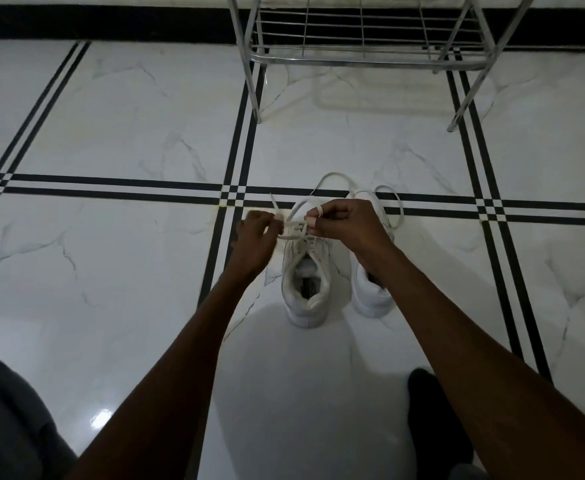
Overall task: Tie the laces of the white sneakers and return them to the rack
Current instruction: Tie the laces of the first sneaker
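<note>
Both hands are pinching white shoelaces, so each grip is closed on lace. From the head camera, the left hand [254,237] holds one strand of the flat white lace [296,226] between its fingertips, and the tip of that strand sticks up past the fingers. The right hand [344,223] pinches another part of the same lace, and one loop goes around a finger of that hand. Between the two hands the lace crosses over itself just above the tongue of the left white sneaker [306,282]. A long loop of lace curves up and away from the hands onto the floor. The right white sneaker [372,292] stands just beside the left one, both with heels toward the person, and the right arm covers part of it. Its own loose white lace [400,209] lies in a curve on the floor by its toe. Both sneakers sit on the shiny white marble floor with black stripes [111,133]. The silver metal wire shoe rack [363,39] stands well apart from the sneakers, farther back by the wall. A grey trouser leg [10,420] shows at the lower left, and a dark sock [436,420] shows at the lower right.
</note>
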The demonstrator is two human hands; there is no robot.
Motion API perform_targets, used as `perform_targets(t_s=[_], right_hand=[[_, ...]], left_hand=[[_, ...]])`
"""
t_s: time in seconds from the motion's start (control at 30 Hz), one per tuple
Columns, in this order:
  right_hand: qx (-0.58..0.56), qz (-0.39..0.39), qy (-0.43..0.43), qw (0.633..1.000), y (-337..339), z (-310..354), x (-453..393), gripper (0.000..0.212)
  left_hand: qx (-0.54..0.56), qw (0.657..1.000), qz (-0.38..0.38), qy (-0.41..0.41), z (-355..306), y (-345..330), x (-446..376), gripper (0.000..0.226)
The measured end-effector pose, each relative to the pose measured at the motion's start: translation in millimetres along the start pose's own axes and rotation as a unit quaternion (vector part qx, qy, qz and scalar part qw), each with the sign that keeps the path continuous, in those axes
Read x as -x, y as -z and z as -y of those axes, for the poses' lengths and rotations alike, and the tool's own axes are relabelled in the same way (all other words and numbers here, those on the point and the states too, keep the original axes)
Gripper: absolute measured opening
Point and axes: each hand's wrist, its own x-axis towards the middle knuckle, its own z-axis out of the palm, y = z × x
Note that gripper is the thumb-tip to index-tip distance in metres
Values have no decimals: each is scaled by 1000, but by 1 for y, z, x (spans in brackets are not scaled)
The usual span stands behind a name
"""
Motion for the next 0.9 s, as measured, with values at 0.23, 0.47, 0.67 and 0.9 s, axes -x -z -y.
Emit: perform_targets(t_s=[0.23, 0.47, 0.67, 0.9], right_hand=[[-29, -11, -57, 998, -2, 3, -1, 13], [153, -91, -54, 983, 5, -5, 0, 8], [270, -141, -73, 950, 23, -16, -3, 15], [511, -138, 18, 848, 21, -40, 3, 16]], left_hand=[[257, 964, -59, 29, -14, 25, -1, 38], [-84, 979, -184, -20, 29, 56, 5, 42], [-167, 970, -176, 31, 65, 63, 10, 48], [-236, 941, -190, 149, 82, 55, 27, 42]])
